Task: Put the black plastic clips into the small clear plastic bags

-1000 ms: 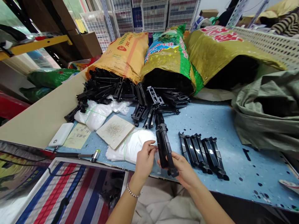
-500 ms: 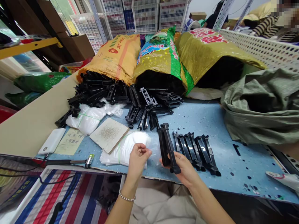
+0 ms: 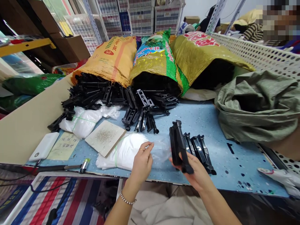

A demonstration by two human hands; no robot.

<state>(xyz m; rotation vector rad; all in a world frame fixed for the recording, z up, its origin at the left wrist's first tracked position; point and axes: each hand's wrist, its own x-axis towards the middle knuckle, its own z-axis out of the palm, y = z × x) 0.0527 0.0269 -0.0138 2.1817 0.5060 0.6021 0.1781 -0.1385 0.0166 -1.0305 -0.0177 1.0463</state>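
My right hand (image 3: 197,173) grips a pair of long black plastic brackets (image 3: 179,145), held tilted above the table. My left hand (image 3: 142,164) is closed in a pinch at the edge of a thin clear plastic bag (image 3: 160,150), which stretches from its fingertips toward the brackets. Below and left of that hand lies a stack of clear bags (image 3: 127,148) tied with a green band. Just right of the held brackets, several more black brackets (image 3: 202,153) lie side by side in a row, partly covered by my right hand.
Loose black brackets (image 3: 140,115) spill from an orange sack (image 3: 112,59) and a green-gold sack (image 3: 152,68). A speckled square tile (image 3: 105,137) rests against the bag stack. At right stands a grey-green sack (image 3: 253,115); a hammer (image 3: 83,166) lies at the front left edge.
My right hand and the brackets have shifted right, over part of the row. The left hand has moved slightly right and up, and the clear bag shows more between the hands.
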